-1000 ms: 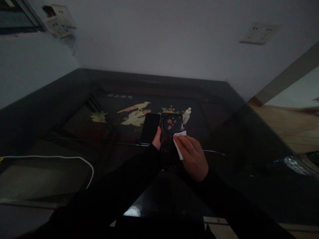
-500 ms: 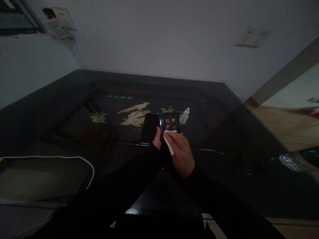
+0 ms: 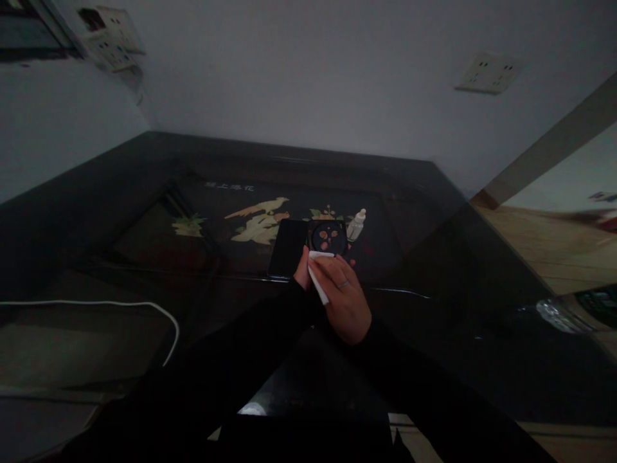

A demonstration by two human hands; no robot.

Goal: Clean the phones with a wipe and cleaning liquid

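A dark phone (image 3: 328,235) with a large round camera ring faces up in my left hand (image 3: 302,269), whose thumb side shows at its left edge and fingertips at its right. My right hand (image 3: 344,299), with a ring on one finger, pinches a white cloth or tissue (image 3: 317,280) against the phone's back, just below the camera ring. A flat black slab (image 3: 286,249), perhaps another phone or a case, lies on the table just left of the held phone. Beyond the phone's right edge is a small bottle (image 3: 357,225) with a white dropper-like top.
The dark glossy table (image 3: 409,186) carries a bird-and-flower picture (image 3: 260,228) and meets a pale wall. A white cable (image 3: 120,302) runs across the left side. A clear bottle (image 3: 563,315) lies or leans at the right edge. Sockets (image 3: 489,72) are on the wall.
My right hand and the cloth have slid slightly left and across the phone. The phone has tilted a little, so its camera ring catches less light.
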